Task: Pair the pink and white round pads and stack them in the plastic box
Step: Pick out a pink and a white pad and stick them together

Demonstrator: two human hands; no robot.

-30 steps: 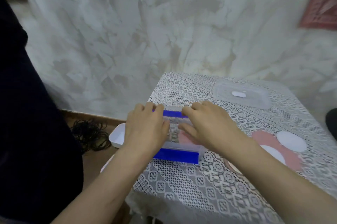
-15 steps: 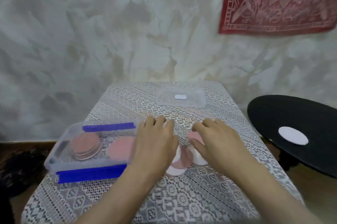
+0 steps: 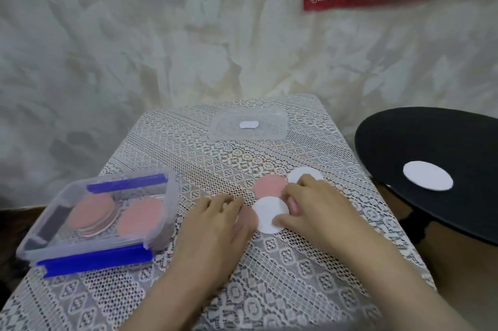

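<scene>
A clear plastic box [image 3: 164, 195] with blue clips stands at the table's left. It holds a stack of pink-topped pads [image 3: 90, 212] and a second pink pad [image 3: 140, 216] beside it. Mid-table lie a pink pad [image 3: 269, 185], a white pad [image 3: 301, 174] behind it and a nearer white pad [image 3: 268, 213]. My left hand [image 3: 215, 225] rests flat on the cloth, fingers over another pink pad [image 3: 249, 218] that is mostly hidden. My right hand [image 3: 318, 209] pinches the right edge of the nearer white pad with curled fingers and thumb.
The box's clear lid [image 3: 249, 125] lies at the table's far end. A black round surface [image 3: 431, 147] stands off the table's right edge with one white pad [image 3: 427, 175] on it. A wall with a red hanging is close behind.
The view swung right and both hands left the box. They moved to the loose pads mid-table, where the right hand took hold of the nearer white pad.
</scene>
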